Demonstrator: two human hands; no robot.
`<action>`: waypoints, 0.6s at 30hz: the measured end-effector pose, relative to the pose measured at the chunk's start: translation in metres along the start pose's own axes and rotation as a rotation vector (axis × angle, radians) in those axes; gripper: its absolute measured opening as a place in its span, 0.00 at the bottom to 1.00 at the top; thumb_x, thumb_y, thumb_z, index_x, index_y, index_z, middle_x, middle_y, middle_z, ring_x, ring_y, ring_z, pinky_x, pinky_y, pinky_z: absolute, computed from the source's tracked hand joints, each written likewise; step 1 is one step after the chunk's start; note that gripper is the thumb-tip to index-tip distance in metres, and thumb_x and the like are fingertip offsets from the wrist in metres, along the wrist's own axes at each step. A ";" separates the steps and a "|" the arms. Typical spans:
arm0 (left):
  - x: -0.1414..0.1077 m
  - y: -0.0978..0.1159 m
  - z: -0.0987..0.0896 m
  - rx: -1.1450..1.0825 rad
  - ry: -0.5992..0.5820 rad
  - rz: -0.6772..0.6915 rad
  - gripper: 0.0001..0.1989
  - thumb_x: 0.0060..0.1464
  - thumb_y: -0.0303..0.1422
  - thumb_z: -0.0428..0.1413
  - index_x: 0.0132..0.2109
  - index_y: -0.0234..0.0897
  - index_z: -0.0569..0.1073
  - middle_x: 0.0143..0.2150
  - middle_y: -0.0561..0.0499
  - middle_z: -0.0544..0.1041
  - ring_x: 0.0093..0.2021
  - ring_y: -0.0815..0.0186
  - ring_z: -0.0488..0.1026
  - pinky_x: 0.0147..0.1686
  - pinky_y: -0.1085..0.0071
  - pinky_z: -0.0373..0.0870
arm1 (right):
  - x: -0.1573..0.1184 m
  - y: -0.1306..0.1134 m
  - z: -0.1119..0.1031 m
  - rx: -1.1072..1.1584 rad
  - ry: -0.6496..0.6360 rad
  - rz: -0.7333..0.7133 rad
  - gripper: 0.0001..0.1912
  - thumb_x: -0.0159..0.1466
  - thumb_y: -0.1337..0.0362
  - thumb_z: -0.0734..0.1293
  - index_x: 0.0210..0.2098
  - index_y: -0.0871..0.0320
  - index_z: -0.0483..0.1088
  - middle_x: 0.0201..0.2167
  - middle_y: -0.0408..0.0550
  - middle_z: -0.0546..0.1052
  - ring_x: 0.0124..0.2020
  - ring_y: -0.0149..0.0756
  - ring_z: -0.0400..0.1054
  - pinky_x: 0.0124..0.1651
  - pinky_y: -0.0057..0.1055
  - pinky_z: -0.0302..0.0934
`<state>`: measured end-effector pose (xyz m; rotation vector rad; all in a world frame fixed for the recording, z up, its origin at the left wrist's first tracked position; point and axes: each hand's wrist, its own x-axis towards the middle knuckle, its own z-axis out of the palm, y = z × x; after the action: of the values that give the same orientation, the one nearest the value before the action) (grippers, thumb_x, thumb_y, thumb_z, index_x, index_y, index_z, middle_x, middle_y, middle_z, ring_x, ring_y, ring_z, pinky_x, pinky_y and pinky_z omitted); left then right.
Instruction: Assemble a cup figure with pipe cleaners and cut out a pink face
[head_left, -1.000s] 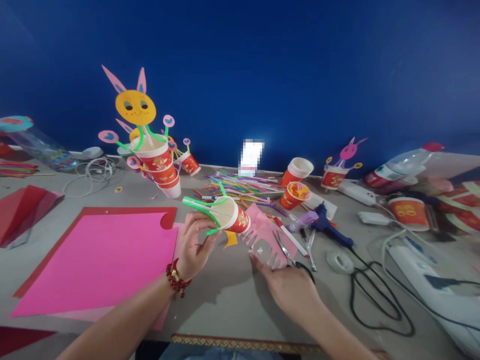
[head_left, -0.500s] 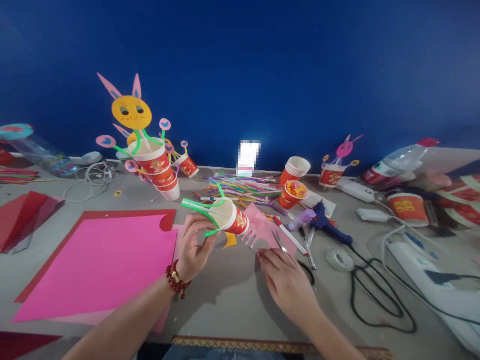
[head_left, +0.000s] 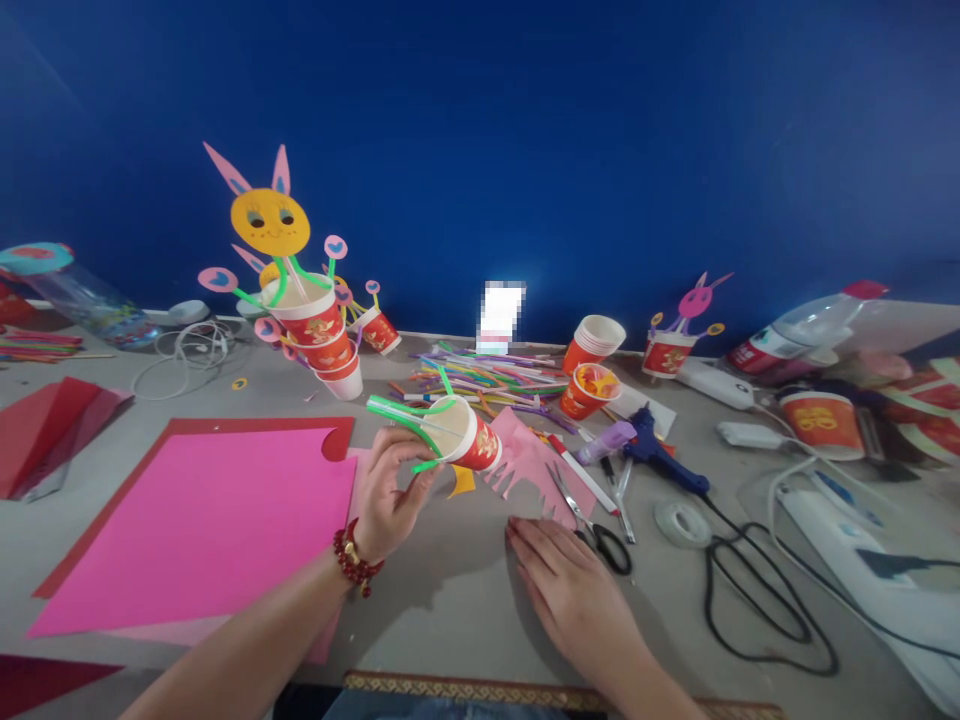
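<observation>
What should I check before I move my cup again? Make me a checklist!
1. Cup held in your left hand: ok.
2. Green straws firmly stuck: cannot tell.
3. Scissors well away from your right hand: not ok, they're right beside it.
4. Glue gun out of both hands: ok.
5. Glue gun cool: cannot tell.
6. Loose straws tidy: not ok, they're scattered.

Ok so your round red-and-white paper cup (head_left: 480, 443) has gold printing on the red, and the thin bendy green straws (head_left: 405, 408) are super bright. Your flat hot-pink paper sheet (head_left: 225, 520) is plain, no print lol. Your beaded bracelet (head_left: 356, 562) is deep red with some gold, your round yellow paper face (head_left: 270, 222) has pink ears with blue centres, and your flat woven-looking trim (head_left: 480, 690) is gold-and-brown patterned.
</observation>
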<state>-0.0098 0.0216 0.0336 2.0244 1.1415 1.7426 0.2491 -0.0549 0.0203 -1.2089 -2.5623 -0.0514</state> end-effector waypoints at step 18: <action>-0.001 0.001 0.001 0.012 -0.007 0.012 0.02 0.62 0.30 0.56 0.43 0.40 0.71 0.39 0.50 0.72 0.42 0.61 0.71 0.42 0.64 0.71 | -0.037 -0.010 -0.006 -0.051 -0.101 -0.066 0.31 0.66 0.58 0.66 0.66 0.62 0.62 0.65 0.54 0.68 0.61 0.45 0.67 0.60 0.40 0.65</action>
<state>-0.0090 0.0209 0.0333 2.0464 1.1431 1.7375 0.2652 -0.0901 0.0162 -1.1734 -2.7035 -0.0727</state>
